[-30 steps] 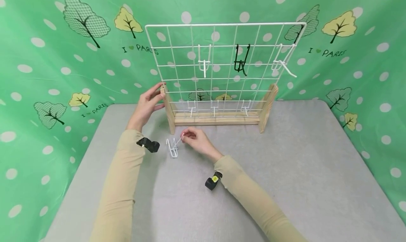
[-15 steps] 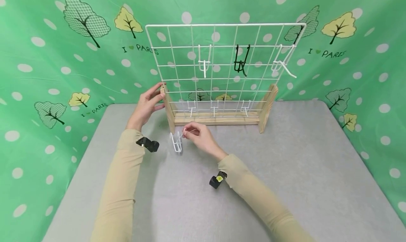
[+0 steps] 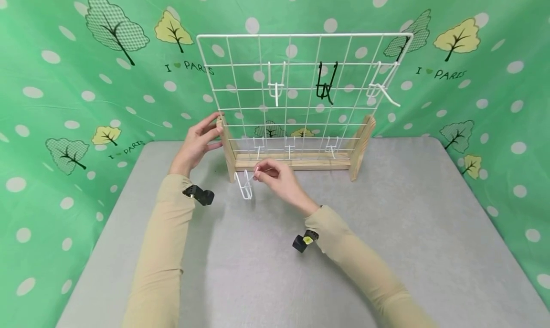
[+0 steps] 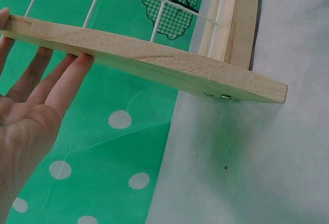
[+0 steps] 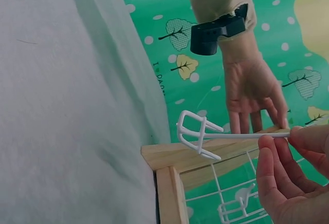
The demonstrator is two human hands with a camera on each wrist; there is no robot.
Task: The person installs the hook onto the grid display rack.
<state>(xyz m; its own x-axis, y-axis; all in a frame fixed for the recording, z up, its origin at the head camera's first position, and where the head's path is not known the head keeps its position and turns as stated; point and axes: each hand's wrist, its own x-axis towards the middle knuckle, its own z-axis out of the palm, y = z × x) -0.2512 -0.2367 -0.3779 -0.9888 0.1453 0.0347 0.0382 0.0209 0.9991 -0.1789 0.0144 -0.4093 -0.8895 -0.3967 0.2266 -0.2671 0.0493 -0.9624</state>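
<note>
My right hand (image 3: 281,179) pinches a white wire hook (image 3: 245,185) by the tip of its long prong, between thumb and fingers. In the right wrist view the looped frame of this hook (image 5: 193,131) points away from the hand and overlaps the wooden post. The hook hangs before the foot of the left post. My left hand (image 3: 195,144) grips the top of the left wooden post (image 3: 226,149) of a grid stand, thumb in front; in the left wrist view its fingertips (image 4: 82,62) press the post's outer side. The white wire grid (image 3: 301,108) stands upright between two wooden posts.
Two white hooks and a black hook (image 3: 324,87) hang on the grid's upper part, with several small white hooks (image 3: 290,149) low down. A wooden crossbar (image 3: 296,164) joins the posts. The stand is on a grey table (image 3: 408,223) before a green patterned cloth (image 3: 142,89).
My right hand has moved up and to the right with the white hook, bringing it nearer the stand's left post. The left hand has stayed on the post.
</note>
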